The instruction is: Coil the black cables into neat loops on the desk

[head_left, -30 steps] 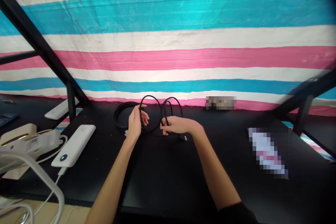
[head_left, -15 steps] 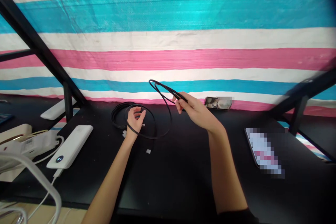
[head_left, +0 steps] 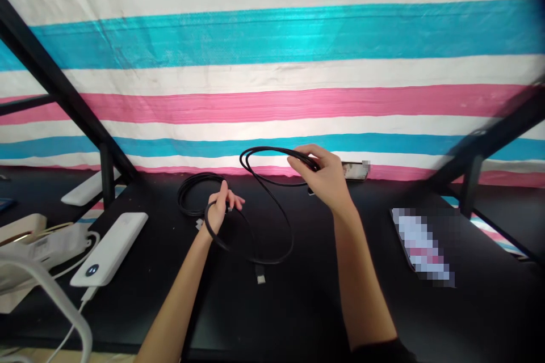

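Note:
Coils of a black cable (head_left: 272, 150) are gathered in my right hand (head_left: 326, 173), its thumb and fingers closed round them above the table. A long loop droops from that bundle to the left and runs round my left wrist. My left hand (head_left: 219, 207) has its fingers apart, partly bent, with the thumb up; the loop passes behind it. A flat metal-tipped USB plug (head_left: 260, 278) hangs below the loop. Behind my left hand lies a second coiled black cable (head_left: 189, 187), with a pale connector (head_left: 199, 223) beside it.
On the left lie a white power bank (head_left: 113, 247) with a cable plugged in, another white slab (head_left: 87, 188) and a white power strip (head_left: 59, 241). A phone (head_left: 356, 171) leans behind my right hand; another phone (head_left: 419, 244) lies right. Black frame bars flank the black table (head_left: 306, 306).
My right hand has turned and shifted slightly right with the coils. The loop has widened and sunk lower, its plug nearer me. My left hand has rotated, thumb now up.

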Tool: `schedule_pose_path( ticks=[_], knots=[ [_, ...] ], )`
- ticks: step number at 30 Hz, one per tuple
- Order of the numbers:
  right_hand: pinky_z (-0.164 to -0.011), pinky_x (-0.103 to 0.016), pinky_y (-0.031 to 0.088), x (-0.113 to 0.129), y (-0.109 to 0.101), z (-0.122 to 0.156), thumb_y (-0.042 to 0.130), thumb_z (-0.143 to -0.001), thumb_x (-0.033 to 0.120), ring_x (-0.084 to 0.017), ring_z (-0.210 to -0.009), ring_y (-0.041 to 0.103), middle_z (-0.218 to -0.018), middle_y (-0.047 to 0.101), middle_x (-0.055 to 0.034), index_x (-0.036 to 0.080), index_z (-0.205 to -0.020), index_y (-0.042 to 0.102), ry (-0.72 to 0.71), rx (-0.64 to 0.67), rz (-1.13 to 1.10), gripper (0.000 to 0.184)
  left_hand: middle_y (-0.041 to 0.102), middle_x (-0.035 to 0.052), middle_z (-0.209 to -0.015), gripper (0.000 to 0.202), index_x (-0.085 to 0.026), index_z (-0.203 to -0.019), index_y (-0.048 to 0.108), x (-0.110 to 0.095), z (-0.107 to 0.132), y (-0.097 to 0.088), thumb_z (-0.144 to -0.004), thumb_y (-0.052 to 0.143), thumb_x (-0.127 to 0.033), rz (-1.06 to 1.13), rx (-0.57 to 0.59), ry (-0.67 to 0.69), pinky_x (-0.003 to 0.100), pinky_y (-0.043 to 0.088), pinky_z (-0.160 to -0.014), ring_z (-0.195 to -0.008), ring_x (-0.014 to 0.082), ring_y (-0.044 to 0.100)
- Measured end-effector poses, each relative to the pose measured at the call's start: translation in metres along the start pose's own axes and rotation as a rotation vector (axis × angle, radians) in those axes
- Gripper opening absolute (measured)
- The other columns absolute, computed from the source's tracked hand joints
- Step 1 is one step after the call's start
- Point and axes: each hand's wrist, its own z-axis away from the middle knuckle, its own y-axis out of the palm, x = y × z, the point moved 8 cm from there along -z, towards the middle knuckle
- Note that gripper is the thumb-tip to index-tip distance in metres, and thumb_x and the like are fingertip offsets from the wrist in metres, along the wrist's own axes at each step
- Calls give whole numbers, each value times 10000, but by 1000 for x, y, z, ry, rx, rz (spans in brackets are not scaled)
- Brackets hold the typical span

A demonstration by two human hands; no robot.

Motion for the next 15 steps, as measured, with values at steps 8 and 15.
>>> schedule_pose_path(
  ticks=[8,15],
  knots=[
    [-550,-277,499,-16,-20,-6,549,-846,358,-141,-659,574,-868,600,-55,205,-935,703,-34,-211,63,234,193,-88,-372,643,-202,-400,233,1,11,1,-588,762,-515,111,177,-99,203,153,-361,-322,28,187],
    [-717,-322,571,-29,-49,-4,525,-864,360,-200,-899,628,-1000,646,-94,177,-955,700,-37,-396,65,269,99,-115,-342,785,-210,-459,171,-31,17,-4,-380,664,-815,274,286,-25,214,161,-354,-305,16,98]
  ],
)
